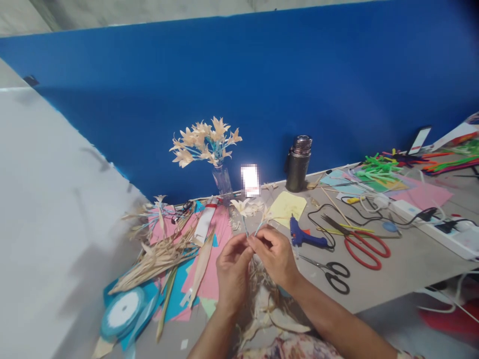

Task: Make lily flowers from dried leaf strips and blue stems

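Note:
My left hand [235, 269] and my right hand [275, 254] meet at the middle of the table, fingertips pinched close together. Between them rise two cream handmade flowers with thin pale-blue stems. The left flower [241, 207] stands above my left fingers, and the right flower [265, 214] leans over my right fingers. Both stems run down into the pinched fingertips, where their lower ends are hidden. Dry husk scraps [262, 319] lie beneath my hands. Just right of my right hand is a blue glue gun [307, 237].
A glass vase [222, 182] of similar flowers stands by the blue wall. Dried husks [157, 259], pink paper [213, 269] and a blue ribbon roll [123, 313] lie left. Black scissors [335, 274], red scissors [364, 247], a thermos [298, 164] and a power strip [434, 224] occupy the right.

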